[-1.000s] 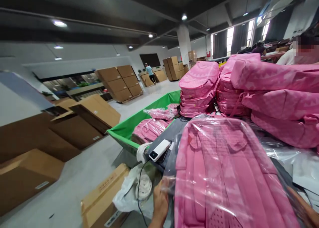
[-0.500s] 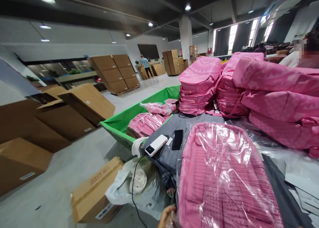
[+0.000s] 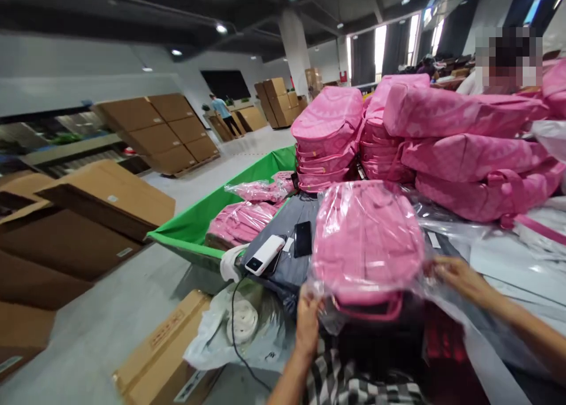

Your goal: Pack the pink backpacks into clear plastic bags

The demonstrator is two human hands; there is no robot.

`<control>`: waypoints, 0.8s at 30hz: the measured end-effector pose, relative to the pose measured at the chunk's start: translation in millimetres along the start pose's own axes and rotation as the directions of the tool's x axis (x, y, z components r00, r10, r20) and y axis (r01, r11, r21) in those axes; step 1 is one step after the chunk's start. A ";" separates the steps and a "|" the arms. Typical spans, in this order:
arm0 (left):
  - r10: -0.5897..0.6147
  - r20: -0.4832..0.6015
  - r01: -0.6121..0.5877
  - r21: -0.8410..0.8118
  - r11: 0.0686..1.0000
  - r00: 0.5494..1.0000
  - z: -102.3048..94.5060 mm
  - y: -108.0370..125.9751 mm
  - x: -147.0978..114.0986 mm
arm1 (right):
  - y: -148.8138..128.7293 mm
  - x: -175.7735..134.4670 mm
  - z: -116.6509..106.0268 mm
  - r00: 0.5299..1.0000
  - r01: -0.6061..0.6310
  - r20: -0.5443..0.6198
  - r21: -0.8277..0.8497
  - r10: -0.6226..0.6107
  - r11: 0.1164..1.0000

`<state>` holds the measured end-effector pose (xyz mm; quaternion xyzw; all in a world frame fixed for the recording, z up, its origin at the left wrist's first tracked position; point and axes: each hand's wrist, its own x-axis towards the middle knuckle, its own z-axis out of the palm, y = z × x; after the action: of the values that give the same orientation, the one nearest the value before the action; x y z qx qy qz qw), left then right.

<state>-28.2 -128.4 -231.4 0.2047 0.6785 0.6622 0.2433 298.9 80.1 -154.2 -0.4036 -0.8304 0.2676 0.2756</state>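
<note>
A pink backpack lies in front of me inside a clear plastic bag, its top handle loop toward me. My left hand is closed on the bag's near left edge. On the other side, my right hand pinches the bag's edge, and a loose flap of film hangs below it. Both hands are beside the backpack, not on its fabric. Left of the bag, a black phone and a white power bank with a cable rest on the dark cloth.
Stacked pink backpacks stand behind, with more piled at right. A green-sided bin holds bagged pink items. White sheets lie at right. A carton and a plastic sack are at lower left. Another person is behind the piles.
Both hands have come into fuller view and now hold the bag's edges. The bagged backpack's near end has come into view, with its handle loop showing. The view has shifted right.
</note>
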 end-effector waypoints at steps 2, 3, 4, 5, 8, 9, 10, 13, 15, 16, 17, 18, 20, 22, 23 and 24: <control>0.065 -0.011 -0.065 0.002 0.998 0.998 -13.8 8.3 18.9 | 15.3 8.7 -21.8 0.998 -0.055 -0.021 0.032 0.055 0.998; 0.095 -0.081 -0.095 0.010 0.995 0.992 -20.1 9.7 25.9 | 22.2 7.3 -31.6 0.994 -0.093 -0.056 0.023 0.094 0.995; 0.111 -0.165 -0.110 0.016 0.994 0.980 -24.9 8.7 29.2 | 27.2 1.0 -39.6 0.986 -0.139 -0.091 -0.007 0.137 0.990; 0.110 -0.242 -0.109 0.016 0.994 0.964 -27.2 5.2 27.6 | 29.5 -10.0 -45.5 0.978 -0.187 -0.108 -0.056 0.180 0.981; -0.007 -0.235 0.001 -0.024 1.000 0.972 -14.2 -14.1 -6.0 | 20.7 -61.8 -52.7 0.949 -0.315 -0.053 -0.225 0.311 0.922; -0.049 -0.140 0.047 -0.022 0.999 0.989 -3.4 -19.9 -23.4 | 13.9 -80.5 -52.8 0.934 -0.352 -0.029 -0.247 0.356 0.903; -0.060 -0.010 0.060 0.002 0.998 0.998 9.8 -24.0 -41.0 | 6.5 -97.5 -51.6 0.922 -0.377 -0.006 -0.243 0.387 0.894; 0.081 0.384 -0.144 0.137 0.980 0.920 52.6 -23.0 -78.0 | -14.0 -130.5 -35.9 0.932 -0.360 -0.018 -0.181 0.362 0.915; 0.226 0.492 -0.378 0.235 0.895 0.841 74.8 -15.0 -82.4 | -24.1 -134.7 -12.2 0.968 -0.250 -0.071 -0.224 0.240 0.942; 0.277 0.496 -0.459 0.294 0.838 0.823 82.5 -10.4 -79.6 | -27.9 -132.1 2.1 0.981 -0.189 -0.099 -0.284 0.168 0.940; 0.308 0.500 -0.514 0.350 0.783 0.810 87.8 -5.7 -75.1 | -31.0 -127.0 16.5 0.986 -0.145 -0.131 -0.366 0.103 0.919; 0.326 0.512 -0.555 0.396 0.732 0.795 91.2 -1.4 -69.8 | -33.0 -120.3 29.6 0.985 -0.124 -0.163 -0.458 0.054 0.880; 0.346 0.573 -0.637 0.445 0.629 0.743 94.6 5.5 -61.4 | -33.6 -105.4 48.6 0.971 -0.157 -0.239 -0.622 0.005 0.767; 0.368 0.653 -0.729 0.447 0.519 0.662 97.4 8.4 -59.7 | -29.1 -93.5 56.3 0.959 -0.193 -0.284 -0.709 -0.024 0.678; 0.371 0.685 -0.762 0.442 0.473 0.627 99.8 7.9 -61.6 | -25.3 -89.5 56.5 0.958 -0.186 -0.284 -0.716 -0.037 0.672; 0.363 0.708 -0.780 0.439 0.446 0.606 103.0 6.1 -64.9 | -20.9 -86.9 54.8 0.962 -0.168 -0.271 -0.697 -0.040 0.697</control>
<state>85.2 -84.8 -222.0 0.6774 0.6678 0.3018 0.0638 296.4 -14.1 -199.9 -0.5397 -0.8094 -0.1225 0.1963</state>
